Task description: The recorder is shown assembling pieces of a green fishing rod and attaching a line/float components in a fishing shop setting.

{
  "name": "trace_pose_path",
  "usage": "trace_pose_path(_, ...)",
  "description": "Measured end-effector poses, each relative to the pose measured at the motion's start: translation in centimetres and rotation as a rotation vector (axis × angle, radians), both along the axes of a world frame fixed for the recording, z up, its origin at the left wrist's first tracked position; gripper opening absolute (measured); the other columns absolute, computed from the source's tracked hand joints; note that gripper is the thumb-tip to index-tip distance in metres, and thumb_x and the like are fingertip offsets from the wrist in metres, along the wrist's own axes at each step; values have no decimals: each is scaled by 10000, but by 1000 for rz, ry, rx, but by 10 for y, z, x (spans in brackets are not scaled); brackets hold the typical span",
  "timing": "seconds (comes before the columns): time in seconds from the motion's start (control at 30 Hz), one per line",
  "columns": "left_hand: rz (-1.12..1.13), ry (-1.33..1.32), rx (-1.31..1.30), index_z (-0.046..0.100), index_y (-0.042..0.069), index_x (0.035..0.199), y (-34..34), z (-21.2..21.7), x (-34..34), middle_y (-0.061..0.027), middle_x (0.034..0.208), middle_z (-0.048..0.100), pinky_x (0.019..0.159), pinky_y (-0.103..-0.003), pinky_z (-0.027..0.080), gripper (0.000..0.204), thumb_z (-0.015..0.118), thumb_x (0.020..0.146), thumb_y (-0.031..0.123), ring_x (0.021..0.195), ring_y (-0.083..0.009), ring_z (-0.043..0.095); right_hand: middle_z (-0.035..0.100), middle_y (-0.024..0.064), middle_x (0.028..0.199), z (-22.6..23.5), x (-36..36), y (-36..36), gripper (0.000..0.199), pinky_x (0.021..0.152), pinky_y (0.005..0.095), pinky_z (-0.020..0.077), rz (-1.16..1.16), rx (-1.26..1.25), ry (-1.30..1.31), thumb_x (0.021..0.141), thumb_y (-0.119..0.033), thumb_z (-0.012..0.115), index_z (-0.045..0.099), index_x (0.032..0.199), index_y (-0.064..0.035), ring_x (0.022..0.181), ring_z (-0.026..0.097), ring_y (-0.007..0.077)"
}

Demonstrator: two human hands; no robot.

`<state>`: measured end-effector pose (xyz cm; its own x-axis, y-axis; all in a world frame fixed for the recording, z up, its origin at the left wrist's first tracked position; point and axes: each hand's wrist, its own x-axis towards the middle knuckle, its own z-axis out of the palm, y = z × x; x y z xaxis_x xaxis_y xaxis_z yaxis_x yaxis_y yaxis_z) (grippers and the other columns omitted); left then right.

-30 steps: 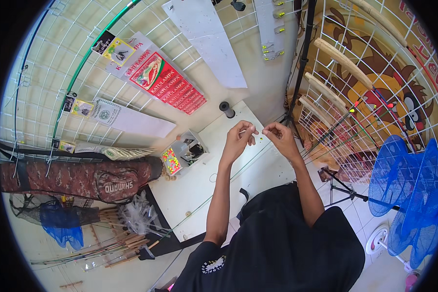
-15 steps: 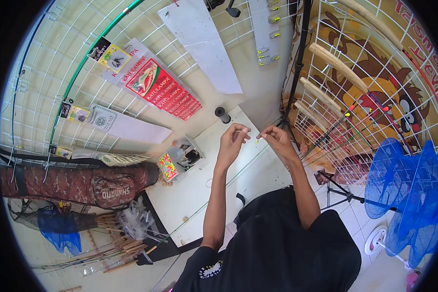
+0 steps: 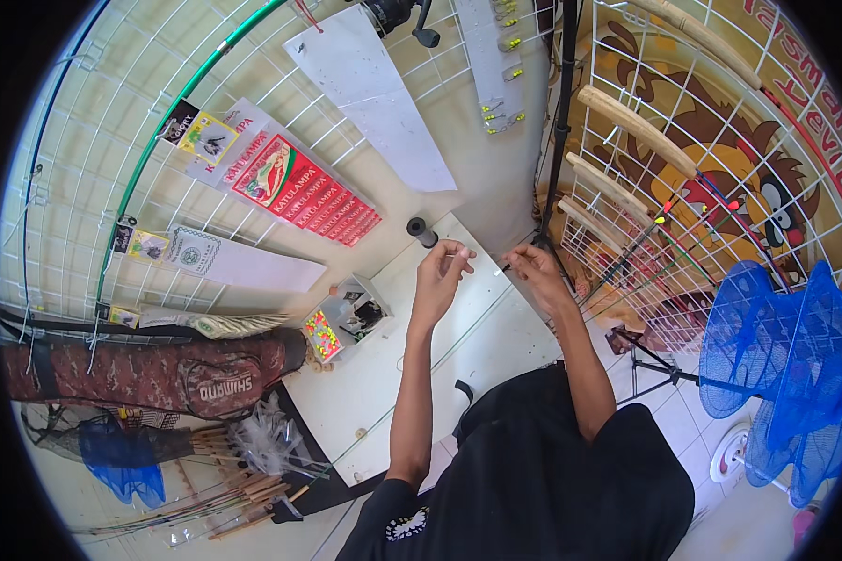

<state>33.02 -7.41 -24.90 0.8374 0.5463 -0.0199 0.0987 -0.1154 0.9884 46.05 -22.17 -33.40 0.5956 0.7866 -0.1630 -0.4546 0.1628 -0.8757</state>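
Note:
Over the white tabletop (image 3: 346,411) my two hands are raised close together, a small gap between their fingertips. My left hand (image 3: 442,273) is closed in a pinch, thumb against forefinger; what it holds is too fine to make out. My right hand (image 3: 538,273) pinches too, with a tiny pale speck by its fingertips that I cannot name. Below the hands a thin green fishing rod (image 3: 421,373) runs slantwise across the table. Just beyond my left hand stands a short dark cylinder (image 3: 422,232).
Left on the table is a box (image 3: 363,313) with bright coloured beads (image 3: 322,335) at its side. A camouflage rod bag (image 3: 159,369) lies further left. Wire racks (image 3: 421,89) with hanging packets rise behind. At right are wooden-handled rods (image 3: 641,131) and blue nets (image 3: 795,365).
The gap between my fingertips has widened slightly. My view has tilted a little, so the wall items sit lower in the picture. Both hands remain pinched.

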Motion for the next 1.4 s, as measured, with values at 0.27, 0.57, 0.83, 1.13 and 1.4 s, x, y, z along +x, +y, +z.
trace_pose_path(0.27,-22,18,-5,575,41,974,2,-13,6,-52,928,666,664,-252,439,193,563,985,233,764,-106,601,623,-2,856,-11,17,-2,99,663,187,397,29,106,288,958,-181,613,611,937,-84,701,491,56)
trace_pose_path(0.57,-36,63,14,576,56,965,7,-26,15,-49,905,668,649,-253,438,205,568,983,260,745,-104,599,584,-34,835,-47,36,-4,127,606,184,365,-93,135,417,952,-179,620,645,1000,-65,661,457,42)
trace_pose_path(0.83,-39,98,1,573,57,965,12,-29,23,-50,897,669,650,-254,435,194,568,982,250,738,-103,590,583,-32,837,-70,52,-5,160,613,200,379,-140,87,394,956,-198,617,640,1012,-51,651,465,55)
trace_pose_path(1.13,-43,92,-7,568,48,972,18,-31,28,-52,888,667,643,-242,426,187,564,985,235,725,-98,579,585,-28,832,-76,62,-7,135,631,205,389,-157,26,333,958,-210,615,639,996,-83,667,488,63)
trace_pose_path(1.4,-46,81,-12,567,52,975,21,-32,28,-46,881,665,640,-240,419,191,559,988,243,724,-94,574,583,-41,824,-73,64,-7,129,638,199,375,-144,-25,260,959,-227,611,637,952,-101,674,453,49)
